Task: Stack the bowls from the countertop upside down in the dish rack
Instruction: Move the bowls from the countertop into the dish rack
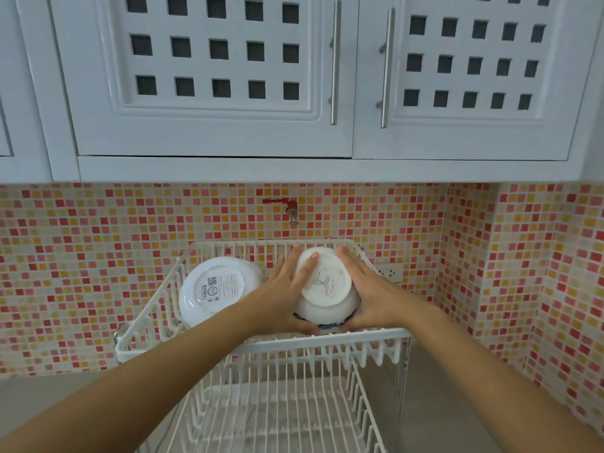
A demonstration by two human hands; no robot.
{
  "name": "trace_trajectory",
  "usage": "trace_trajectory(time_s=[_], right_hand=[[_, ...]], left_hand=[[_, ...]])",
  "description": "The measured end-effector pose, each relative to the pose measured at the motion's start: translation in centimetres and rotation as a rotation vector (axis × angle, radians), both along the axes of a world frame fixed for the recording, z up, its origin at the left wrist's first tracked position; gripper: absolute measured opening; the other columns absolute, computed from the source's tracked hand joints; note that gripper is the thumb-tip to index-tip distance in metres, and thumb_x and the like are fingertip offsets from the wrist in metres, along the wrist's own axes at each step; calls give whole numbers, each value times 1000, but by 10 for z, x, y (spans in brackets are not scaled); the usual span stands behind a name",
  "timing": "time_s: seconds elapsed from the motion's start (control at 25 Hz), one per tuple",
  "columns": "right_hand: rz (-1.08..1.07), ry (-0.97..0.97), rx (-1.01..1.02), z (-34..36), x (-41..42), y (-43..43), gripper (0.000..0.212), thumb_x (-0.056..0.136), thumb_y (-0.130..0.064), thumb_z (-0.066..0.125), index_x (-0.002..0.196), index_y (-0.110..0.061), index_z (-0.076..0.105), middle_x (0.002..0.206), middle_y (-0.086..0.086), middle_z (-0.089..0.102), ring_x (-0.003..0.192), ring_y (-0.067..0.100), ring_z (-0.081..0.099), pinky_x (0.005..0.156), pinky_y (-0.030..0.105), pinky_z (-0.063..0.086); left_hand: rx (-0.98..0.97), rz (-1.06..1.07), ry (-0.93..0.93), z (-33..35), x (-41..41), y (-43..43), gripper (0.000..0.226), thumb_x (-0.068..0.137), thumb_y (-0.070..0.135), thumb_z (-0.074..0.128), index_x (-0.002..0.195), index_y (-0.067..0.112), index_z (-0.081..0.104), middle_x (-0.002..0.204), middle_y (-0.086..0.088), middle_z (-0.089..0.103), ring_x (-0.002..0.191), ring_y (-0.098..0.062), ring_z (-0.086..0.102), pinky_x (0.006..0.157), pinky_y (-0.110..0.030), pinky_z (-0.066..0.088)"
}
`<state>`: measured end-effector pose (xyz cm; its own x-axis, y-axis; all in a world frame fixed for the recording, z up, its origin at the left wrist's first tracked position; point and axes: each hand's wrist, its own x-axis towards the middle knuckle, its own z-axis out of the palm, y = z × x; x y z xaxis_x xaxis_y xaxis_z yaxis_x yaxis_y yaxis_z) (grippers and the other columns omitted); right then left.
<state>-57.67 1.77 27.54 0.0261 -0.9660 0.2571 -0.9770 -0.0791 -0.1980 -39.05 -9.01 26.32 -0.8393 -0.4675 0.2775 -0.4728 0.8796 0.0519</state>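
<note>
A white two-tier wire dish rack (261, 346) stands on the counter against the tiled wall. In its upper tier, on the right, a white bowl (327, 289) sits upside down, a blue pattern showing at its rim. My left hand (287, 286) grips the bowl's left side with fingers over its base. My right hand (362, 289) presses against its right side. A second white bowl (212, 289) with a printed label on its base rests upside down and tilted in the left of the same tier, apart from my hands.
The rack's lower tier (277, 420) holds nothing visible. White wall cupboards (212, 76) with steel handles hang above. A red hook (281, 202) is on the mosaic wall, and a wall socket (389, 272) sits right of the rack. Grey countertop (441, 403) extends to the right.
</note>
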Motion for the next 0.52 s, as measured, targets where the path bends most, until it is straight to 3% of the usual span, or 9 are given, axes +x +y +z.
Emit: trace_trajectory(time_s=[0.16, 0.32, 0.4, 0.52], right_hand=[[29, -24, 16, -1, -5, 1, 133, 63, -52, 78, 143, -34, -26, 141, -28, -35, 138, -2, -20, 119, 38, 15], [-15, -88, 10, -1, 2, -1, 128, 62, -71, 67, 144, -36, -24, 143, -28, -35, 136, -4, -21, 119, 41, 7], [-47, -95, 6, -2, 8, -6, 128, 61, -71, 68, 145, -34, -22, 149, -24, -31, 136, -3, -20, 117, 42, 6], [-68, -117, -11, -4, 10, -9, 129, 60, -68, 70, 146, -32, -20, 153, -20, -26, 141, 2, -15, 119, 42, 8]], left_hand=[[126, 32, 126, 19, 10, 19, 106, 78, 59, 60, 148, 28, -13, 154, 3, -32, 144, -22, -20, 118, -49, 6], [12, 144, 351, 40, 55, 7, 70, 94, 45, 43, 150, 25, 7, 160, 3, -7, 147, -19, 4, 118, -40, 14], [35, 271, 312, 43, 84, -7, 70, 92, 48, 46, 150, 25, 13, 160, 2, 1, 147, -22, 9, 117, -42, 16], [167, 371, 82, 29, 110, -21, 98, 76, 64, 57, 150, 29, 3, 160, 2, -8, 147, -24, -4, 117, -52, 10]])
